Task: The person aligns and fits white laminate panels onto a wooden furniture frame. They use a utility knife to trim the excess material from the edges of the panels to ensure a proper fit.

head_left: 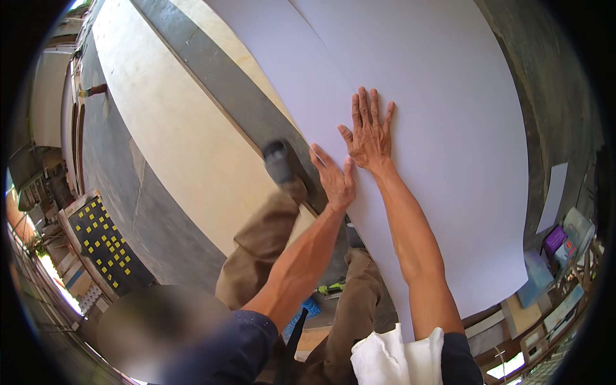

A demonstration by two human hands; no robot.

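Note:
A large smooth white sheet lies beneath my hands, with a thin straight line, a cut or an overlapping edge, running from its far side toward my right hand. That hand presses flat on the sheet, its fingers spread and pointing away from me. Just nearer and to the left, my left hand rests at the sheet's left edge. Its fingers are stretched along the edge and its thumb is apart, over the white surface. No tool shows in either hand.
Left of the sheet, a long pale board lies on the grey floor, with my dark shoe beside it. A green tool lies between my legs. At right are a narrow white strip and a purple box.

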